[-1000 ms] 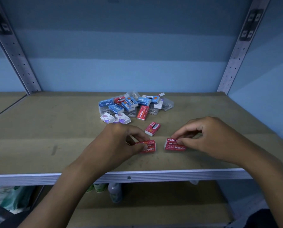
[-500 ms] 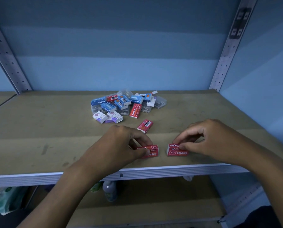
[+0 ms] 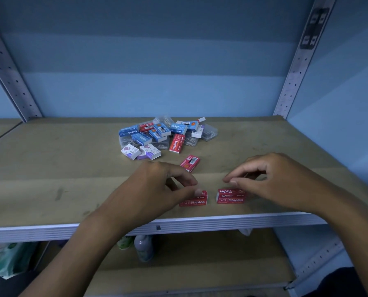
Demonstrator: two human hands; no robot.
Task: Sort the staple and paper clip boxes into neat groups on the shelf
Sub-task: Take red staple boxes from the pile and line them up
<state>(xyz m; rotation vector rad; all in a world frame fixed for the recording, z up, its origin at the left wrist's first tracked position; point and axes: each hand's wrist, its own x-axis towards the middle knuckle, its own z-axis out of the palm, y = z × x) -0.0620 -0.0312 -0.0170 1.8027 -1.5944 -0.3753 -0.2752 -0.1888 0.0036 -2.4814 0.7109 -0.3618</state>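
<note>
Two red staples boxes lie side by side near the front edge of the brown shelf (image 3: 50, 168). My left hand (image 3: 155, 189) pinches the left red box (image 3: 195, 201) between thumb and fingers. My right hand (image 3: 275, 181) hovers just above the right red box (image 3: 230, 198), its fingertips off it. Another red box (image 3: 190, 162) lies alone behind them. At the back middle is a mixed pile (image 3: 157, 133) of blue and red staples boxes, purple-white boxes (image 3: 140, 152) and clear paper clip boxes (image 3: 208, 133).
A metal rail (image 3: 50, 232) edges the shelf front. Perforated uprights (image 3: 294, 67) stand at the back corners against a blue wall. On the lower shelf are bottles (image 3: 143, 247), with a bag (image 3: 3, 258) at the far left.
My right hand has lifted its fingers off the right red box, which stays put. My left hand keeps hold of the left box. The view shifted slightly.
</note>
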